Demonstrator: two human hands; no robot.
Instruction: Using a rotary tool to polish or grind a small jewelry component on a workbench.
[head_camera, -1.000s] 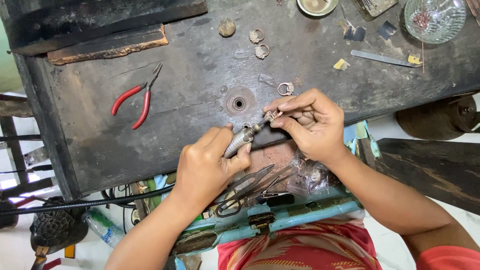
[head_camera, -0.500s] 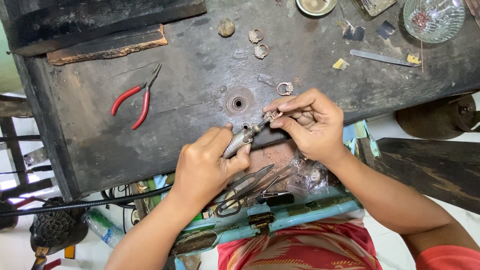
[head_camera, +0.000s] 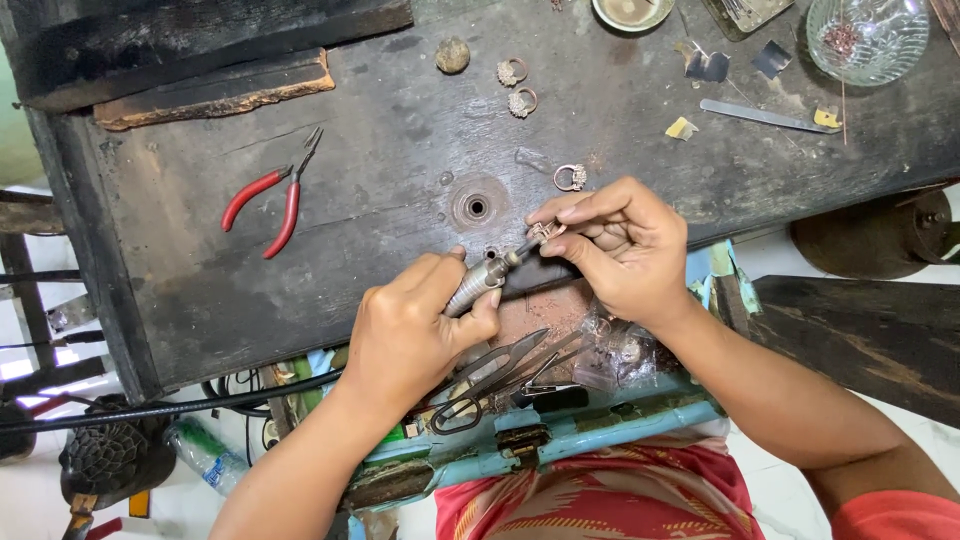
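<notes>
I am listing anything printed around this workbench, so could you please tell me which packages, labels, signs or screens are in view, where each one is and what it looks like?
Clear plastic bottle with a blue label: lying below the bench's left edge, near the left forearm; the print is too small to tell.
Crumpled clear plastic bags: in the tray under the right hand, with no visible print.
No signs or screens are in view.

A dark, scarred wooden workbench carried the work, with a round metal socket near its centre. Red-handled pliers lay at nine o'clock. Three small rings sat toward twelve beside a round lump, perhaps a stone. A glass bowl and a flat metal strip lay at two o'clock.
</notes>
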